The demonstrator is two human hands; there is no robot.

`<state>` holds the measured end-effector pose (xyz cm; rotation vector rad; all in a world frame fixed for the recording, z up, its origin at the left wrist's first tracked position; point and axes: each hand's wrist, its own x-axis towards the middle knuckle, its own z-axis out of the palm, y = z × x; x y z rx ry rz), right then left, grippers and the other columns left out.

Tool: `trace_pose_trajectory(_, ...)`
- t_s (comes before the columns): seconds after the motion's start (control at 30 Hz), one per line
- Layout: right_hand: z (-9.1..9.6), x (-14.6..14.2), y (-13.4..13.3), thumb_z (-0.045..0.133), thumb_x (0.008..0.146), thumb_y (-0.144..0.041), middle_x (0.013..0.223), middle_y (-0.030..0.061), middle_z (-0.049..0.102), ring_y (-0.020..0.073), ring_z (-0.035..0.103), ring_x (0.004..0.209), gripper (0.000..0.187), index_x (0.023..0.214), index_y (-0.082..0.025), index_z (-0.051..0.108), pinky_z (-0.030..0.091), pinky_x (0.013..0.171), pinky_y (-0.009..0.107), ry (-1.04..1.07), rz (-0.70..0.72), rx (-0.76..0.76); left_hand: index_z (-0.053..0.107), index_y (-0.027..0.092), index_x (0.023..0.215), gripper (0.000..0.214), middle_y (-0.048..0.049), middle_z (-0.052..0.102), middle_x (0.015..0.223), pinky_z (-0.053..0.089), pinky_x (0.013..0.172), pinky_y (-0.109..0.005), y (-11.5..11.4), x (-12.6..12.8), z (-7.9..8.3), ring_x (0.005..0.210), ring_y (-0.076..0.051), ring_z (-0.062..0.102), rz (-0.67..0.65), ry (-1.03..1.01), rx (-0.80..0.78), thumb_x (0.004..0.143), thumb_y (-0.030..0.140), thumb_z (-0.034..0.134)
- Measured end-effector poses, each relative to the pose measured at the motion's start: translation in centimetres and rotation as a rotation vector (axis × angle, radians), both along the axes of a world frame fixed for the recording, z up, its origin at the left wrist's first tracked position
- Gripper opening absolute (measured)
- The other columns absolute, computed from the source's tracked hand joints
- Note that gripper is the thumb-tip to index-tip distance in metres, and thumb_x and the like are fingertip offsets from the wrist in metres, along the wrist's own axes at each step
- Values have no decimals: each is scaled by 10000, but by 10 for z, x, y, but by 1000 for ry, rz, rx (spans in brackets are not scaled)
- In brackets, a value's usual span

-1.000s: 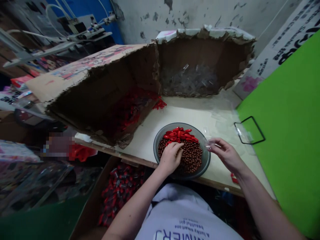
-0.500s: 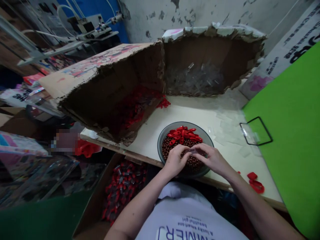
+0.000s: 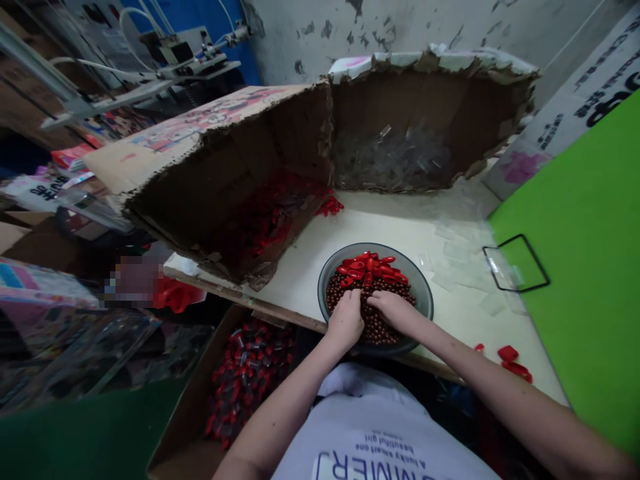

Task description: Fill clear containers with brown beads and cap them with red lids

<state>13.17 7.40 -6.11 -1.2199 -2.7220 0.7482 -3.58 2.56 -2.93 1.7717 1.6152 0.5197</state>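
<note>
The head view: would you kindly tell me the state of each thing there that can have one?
Grey bowl, full of brown beads.
Red plastic pieces, piled on the beads.
Left hand, pressed into the beads.
Right hand, resting on the beads.
Torn cardboard box, open, clear plastic pieces inside.
Lower carton, open, full of red-and-black pieces.

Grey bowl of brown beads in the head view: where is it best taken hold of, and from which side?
Probably by the rim of the grey bowl, coming from the far right. That stretch of the raised rim is free, while the left hand and right hand are in the brown beads on the near side. The shallow round shape leaves little else to grip.
</note>
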Motion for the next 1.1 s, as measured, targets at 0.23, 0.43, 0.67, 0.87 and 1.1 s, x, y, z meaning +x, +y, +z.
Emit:
trace_pose_trajectory(0.23, 13, 15, 3, 571, 839, -220, 977, 23, 692, 173, 637, 921, 156, 979, -207, 637, 478, 852, 295, 332, -91, -276, 570, 129, 1159, 544, -122, 628, 1182, 427, 1026, -359, 2, -11, -12, 1130, -195, 569, 36, -226, 139, 699, -56, 343)
trace_pose_trajectory(0.43, 26, 14, -5, 693, 762, -341, 932, 20, 686, 182, 647, 893, 239, 938, -197, 620, 488, 854, 333, 777, -352, -641, 574, 183, 1195, 574, -70, 637, 1204, 425, 1043, -359, -1, -13, -6, 1141, -179, 578, 39, -455, 122, 702, -51, 397)
trace_pose_trajectory(0.67, 44, 7, -5, 731, 720, -369, 904, 13, 686, 171, 647, 858, 297, 935, -202, 613, 492, 852, 337, 869, -422, -597, 572, 161, 1176, 388, -100, 657, 1176, 458, 1001, -355, 5, -1, 9, 1077, -182, 624, 10, -865, -33, 796, 91, 546)
trace_pose_trajectory(0.87, 59, 12, -1, 678, 750, -424, 978, 54, 704, 200, 670, 881, 347, 1006, -198, 619, 519, 804, 353, 855, -452, -600, 631, 136, 1113, 366, -116, 686, 1126, 512, 908, -363, 9, -5, 22, 1009, -217, 652, 124, -983, -136, 751, 183, 659)
trace_pose_trajectory(1.1, 30, 29, 4, 578, 811, -283, 916, 35, 723, 204, 659, 862, 147, 906, -215, 668, 471, 795, 324, 159, -221, -212, 649, 136, 1100, 392, -101, 707, 1063, 542, 801, -314, 12, -8, 41, 931, -206, 667, 181, -1044, -150, 717, 211, 689)
